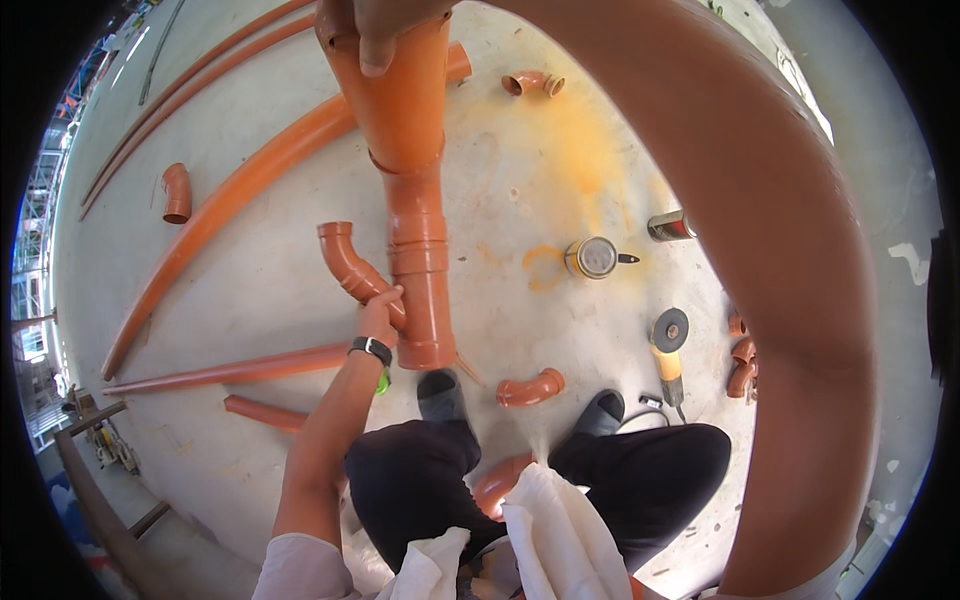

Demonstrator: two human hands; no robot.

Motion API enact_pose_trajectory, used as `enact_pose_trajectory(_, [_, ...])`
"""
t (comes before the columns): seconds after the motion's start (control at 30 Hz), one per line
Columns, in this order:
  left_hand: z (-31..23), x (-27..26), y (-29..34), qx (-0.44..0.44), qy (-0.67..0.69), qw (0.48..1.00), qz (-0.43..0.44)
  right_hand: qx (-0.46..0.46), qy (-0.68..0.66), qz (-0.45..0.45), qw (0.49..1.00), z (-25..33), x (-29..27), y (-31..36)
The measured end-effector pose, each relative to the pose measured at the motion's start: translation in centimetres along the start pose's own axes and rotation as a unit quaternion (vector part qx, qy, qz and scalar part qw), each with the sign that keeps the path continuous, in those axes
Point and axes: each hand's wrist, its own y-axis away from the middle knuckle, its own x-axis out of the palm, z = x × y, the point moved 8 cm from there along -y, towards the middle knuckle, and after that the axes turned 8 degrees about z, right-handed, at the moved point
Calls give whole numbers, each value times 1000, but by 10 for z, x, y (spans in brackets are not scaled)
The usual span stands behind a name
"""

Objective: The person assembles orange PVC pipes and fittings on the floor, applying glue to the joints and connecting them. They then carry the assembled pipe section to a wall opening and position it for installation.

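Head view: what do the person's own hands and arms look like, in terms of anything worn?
The left hand is ungloved, with a dark wristwatch; a pale sleeve shows low on that arm. The right hand, partly cropped, shows no glove; its arm has a pale sleeve too.

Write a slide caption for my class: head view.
Left hand on the side branch of an orange pipe, right hand at its near end, grinder and elbows on the floor.

The person's left hand (378,318) holds the fitting (424,320) by its side branch; the right hand (388,20) grips the pipe (405,110) at its far end. Right, a can (597,257) and a grinder (667,362); left, an elbow (176,193).
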Motion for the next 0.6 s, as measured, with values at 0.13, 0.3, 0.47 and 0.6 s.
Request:
enact_pose_trajectory(0.13, [-72, -13, 52, 54, -111, 989, -75, 29, -111, -161, 980, -45, -11, 87])
enact_pose_trajectory(0.3, [-255, -22, 160, 214, -244, 939, -111, 108, -219, -273, 931, -55, -42, 210])
enact_pose_trajectory(0.47, [-378, 6, 281, 274, -431, 856, -74, 254, -385, -272, 845, -29, -36, 326])
enact_pose_trajectory(0.6, [-449, 54, 368, 308, -531, 786, -72, 273, -538, -279, 748, 12, -47, 395])
